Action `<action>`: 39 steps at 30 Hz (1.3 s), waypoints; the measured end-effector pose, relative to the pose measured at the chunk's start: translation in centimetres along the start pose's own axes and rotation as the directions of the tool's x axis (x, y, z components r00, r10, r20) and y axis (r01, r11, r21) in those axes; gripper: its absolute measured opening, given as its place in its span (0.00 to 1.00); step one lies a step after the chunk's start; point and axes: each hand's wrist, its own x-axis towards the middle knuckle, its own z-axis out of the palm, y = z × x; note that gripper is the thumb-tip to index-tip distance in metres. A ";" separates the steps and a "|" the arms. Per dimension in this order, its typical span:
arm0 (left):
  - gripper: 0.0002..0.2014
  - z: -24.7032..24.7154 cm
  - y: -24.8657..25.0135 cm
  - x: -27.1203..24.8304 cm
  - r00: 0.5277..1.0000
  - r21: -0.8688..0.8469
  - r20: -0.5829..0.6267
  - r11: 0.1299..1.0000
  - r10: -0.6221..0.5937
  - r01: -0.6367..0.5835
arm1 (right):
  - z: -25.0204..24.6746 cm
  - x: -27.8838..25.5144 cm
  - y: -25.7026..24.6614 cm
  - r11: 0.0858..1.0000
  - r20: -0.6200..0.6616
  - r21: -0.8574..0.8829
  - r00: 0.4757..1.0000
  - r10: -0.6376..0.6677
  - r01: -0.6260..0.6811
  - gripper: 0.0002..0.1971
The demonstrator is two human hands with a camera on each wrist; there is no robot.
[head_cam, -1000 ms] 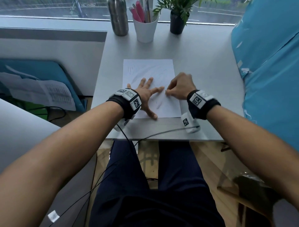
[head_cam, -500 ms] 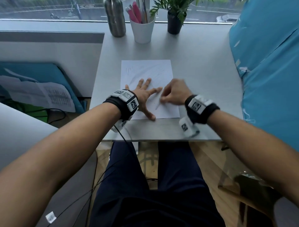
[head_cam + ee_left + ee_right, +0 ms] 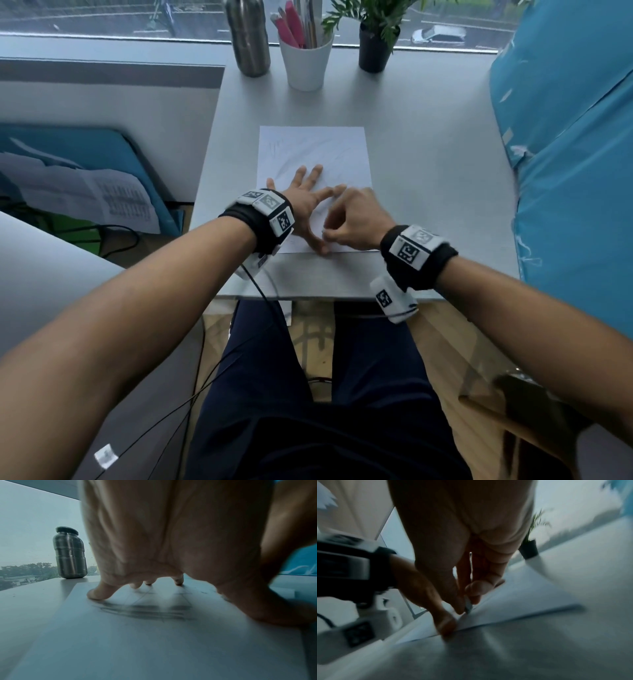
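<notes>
An office: a grey desk by a window, with a pen cup and potted plant.

The left hand lies flat, fingers spread, on the near half of the sheet of paper; the right hand, just beside it at the sheet's near edge, pinches something too small to tell. Beyond the sheet's far edge stand a steel bottle, a white cup of pens and a potted plant
</notes>
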 end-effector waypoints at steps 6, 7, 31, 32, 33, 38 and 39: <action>0.70 -0.1 0.1 -0.1 1.000 -0.010 0.010 1.000 -0.007 0.008 | -2.5 1.8 1.7 0.990 -0.147 -0.002 0.979 0.141 -0.143 0.06; 0.70 0.0 0.1 0.0 1.000 0.000 0.005 1.000 -0.004 0.004 | -1.3 1.1 0.7 0.996 -0.088 -0.018 0.992 0.087 -0.089 0.04; 0.71 -0.1 0.5 0.0 1.000 0.002 0.016 1.000 -0.014 0.014 | -2.8 1.5 2.6 0.987 -0.181 0.054 0.971 0.159 -0.152 0.06; 0.71 -0.1 0.5 0.0 1.000 0.006 0.014 1.000 -0.015 0.015 | -2.3 1.3 2.1 0.990 -0.176 0.050 0.975 0.137 -0.130 0.06; 0.71 0.0 0.4 0.0 1.000 0.016 0.013 1.000 -0.013 0.012 | -1.5 0.7 1.3 0.997 -0.133 0.025 0.988 0.080 -0.077 0.05; 0.71 0.0 0.3 0.2 1.000 0.014 0.014 1.000 -0.007 0.007 | -2.9 1.1 2.3 0.992 -0.112 0.040 0.986 0.125 -0.121 0.06; 0.71 -0.1 0.3 0.1 1.000 0.007 0.014 1.000 -0.012 0.012 | -3.4 1.6 2.8 0.989 -0.167 0.040 0.974 0.150 -0.146 0.06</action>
